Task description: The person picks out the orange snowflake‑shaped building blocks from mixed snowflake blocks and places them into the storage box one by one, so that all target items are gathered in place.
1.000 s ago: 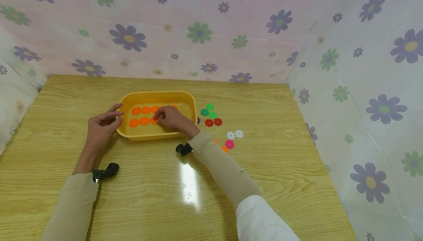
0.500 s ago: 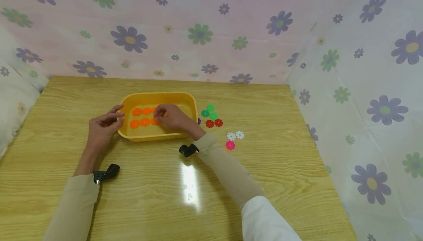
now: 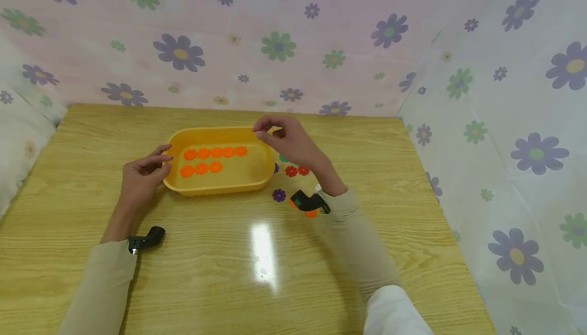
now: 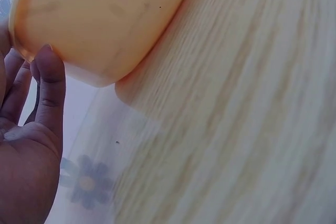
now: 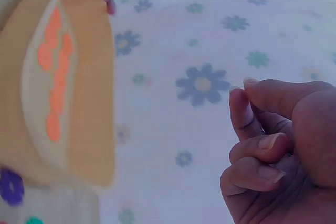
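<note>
A shallow yellow plastic basin stands on the table, holding two rows of orange snowflake building discs, the far row longer. My left hand holds the basin's left end by the rim; in the left wrist view the thumb lies against its outer wall. Above the basin's far right corner is my right hand. Its thumb and index fingertips meet with nothing visible between them, and its other fingers are curled.
Right of the basin lie more discs: red, purple, orange, and green and white ones partly hidden by the right arm. Flowered cloth hangs behind the wooden table and along its sides.
My right hand has lifted out of the basin and moved right, uncovering the right end of both disc rows. The left hand stays at the rim.
</note>
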`<state>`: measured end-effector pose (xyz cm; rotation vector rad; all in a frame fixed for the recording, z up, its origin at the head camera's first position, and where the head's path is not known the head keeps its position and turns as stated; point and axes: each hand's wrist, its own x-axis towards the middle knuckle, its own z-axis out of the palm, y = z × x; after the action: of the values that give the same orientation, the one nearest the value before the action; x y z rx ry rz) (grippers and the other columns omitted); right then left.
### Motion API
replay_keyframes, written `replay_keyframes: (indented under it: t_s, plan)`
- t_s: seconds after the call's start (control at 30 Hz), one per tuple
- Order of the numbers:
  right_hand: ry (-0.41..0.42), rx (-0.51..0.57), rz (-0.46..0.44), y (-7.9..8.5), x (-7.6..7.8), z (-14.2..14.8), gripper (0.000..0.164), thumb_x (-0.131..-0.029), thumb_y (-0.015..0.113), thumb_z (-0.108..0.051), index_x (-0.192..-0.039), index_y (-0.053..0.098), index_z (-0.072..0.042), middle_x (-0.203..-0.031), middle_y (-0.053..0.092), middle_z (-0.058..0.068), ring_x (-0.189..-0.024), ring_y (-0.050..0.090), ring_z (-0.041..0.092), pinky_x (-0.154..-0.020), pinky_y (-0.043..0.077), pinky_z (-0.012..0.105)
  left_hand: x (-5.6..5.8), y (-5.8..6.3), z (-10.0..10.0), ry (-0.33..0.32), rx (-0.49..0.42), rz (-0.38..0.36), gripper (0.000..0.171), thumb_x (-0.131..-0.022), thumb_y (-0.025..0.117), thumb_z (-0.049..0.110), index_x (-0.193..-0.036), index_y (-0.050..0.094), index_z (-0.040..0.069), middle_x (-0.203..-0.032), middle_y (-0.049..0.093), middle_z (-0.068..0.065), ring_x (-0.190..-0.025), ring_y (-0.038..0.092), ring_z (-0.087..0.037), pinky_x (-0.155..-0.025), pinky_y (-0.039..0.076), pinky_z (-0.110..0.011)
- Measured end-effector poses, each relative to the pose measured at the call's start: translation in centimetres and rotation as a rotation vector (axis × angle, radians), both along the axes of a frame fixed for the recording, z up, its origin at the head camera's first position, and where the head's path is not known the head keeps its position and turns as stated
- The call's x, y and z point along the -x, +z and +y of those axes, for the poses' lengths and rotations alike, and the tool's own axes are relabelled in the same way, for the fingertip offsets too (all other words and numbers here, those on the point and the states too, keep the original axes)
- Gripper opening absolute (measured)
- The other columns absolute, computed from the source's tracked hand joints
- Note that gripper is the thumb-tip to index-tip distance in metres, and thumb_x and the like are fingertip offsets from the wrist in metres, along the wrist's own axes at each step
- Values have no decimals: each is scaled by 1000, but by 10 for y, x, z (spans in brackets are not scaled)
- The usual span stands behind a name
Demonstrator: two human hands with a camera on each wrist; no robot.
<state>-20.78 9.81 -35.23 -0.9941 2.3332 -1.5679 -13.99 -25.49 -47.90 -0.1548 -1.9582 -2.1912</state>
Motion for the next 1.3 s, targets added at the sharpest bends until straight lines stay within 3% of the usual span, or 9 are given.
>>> replay_keyframes:
  t_s: [0.13,0.27,0.43,0.6,0.77,0.83,0.97,1.2,1.3]
  plan:
    - [-55,-42,18,6,-6,36,14,-103,59,-7,-109,69,1,-107,67,16,-89,62,29,-68,52,25,1,-1,0,2,-1,5,19,-93,66,-10,-110,69,-17,-127,70,6,-129,57,-3,-96,49,-10]
    - [-76,-112,-3,-3,-12,62,13,-102,60,-8,-108,70,-1,-104,67,14,-80,61,23,-65,50,25,2,-1,0,4,11,10,18,-93,66,-9,-110,70,-17,-127,70,6,-129,57,-2,-96,48,-10]
    - [-21,-208,-80,-36,-16,78,13,-101,62,-5,-108,71,0,-101,69,14,-75,59,32,-61,46,24,1,-1,-2,-12,0,24,18,-94,65,-9,-110,70,-16,-128,69,6,-129,56,-2,-96,48,-10]
    - [59,-363,-158,-73,-22,84,19,-94,71,-3,-112,72,2,-101,71,11,-62,48,22,-60,41,21,1,0,-1,-14,-5,25,18,-93,65,-10,-110,70,-17,-128,69,6,-129,57,-3,-96,49,-10]
    - [38,-411,-230,-94,-30,89,29,-89,78,-7,-116,72,-2,-109,70,10,-81,59,16,-69,48,25,1,0,-1,-11,4,19,19,-93,65,-10,-111,69,-18,-128,69,6,-129,57,-2,-95,49,-10]
    - [19,-414,-230,-98,-33,90,32,-86,81,-8,-117,72,-4,-109,70,8,-94,62,18,-76,51,28,1,0,-1,-10,1,20,19,-93,65,-10,-110,69,-17,-128,69,6,-129,57,-2,-95,49,-10]
    - [29,-435,-192,-101,-36,89,32,-84,83,-8,-115,74,-6,-111,72,6,-100,62,20,-83,51,30,2,-1,0,-5,-4,30,18,-93,65,-11,-109,69,-18,-127,70,5,-129,57,-3,-96,49,-10]
    - [30,-463,-148,-99,-39,84,26,-86,82,-10,-111,76,-8,-98,71,1,-87,58,16,-66,44,25,2,-1,1,11,10,39,19,-93,65,-10,-109,67,-21,-128,71,3,-129,58,-5,-95,50,-12]
    - [20,-476,-160,-98,-40,83,24,-86,82,-10,-109,76,-8,-95,70,1,-83,57,15,-64,44,24,2,-1,1,2,-4,39,19,-93,65,-10,-109,67,-21,-128,70,2,-129,58,-5,-95,50,-11]
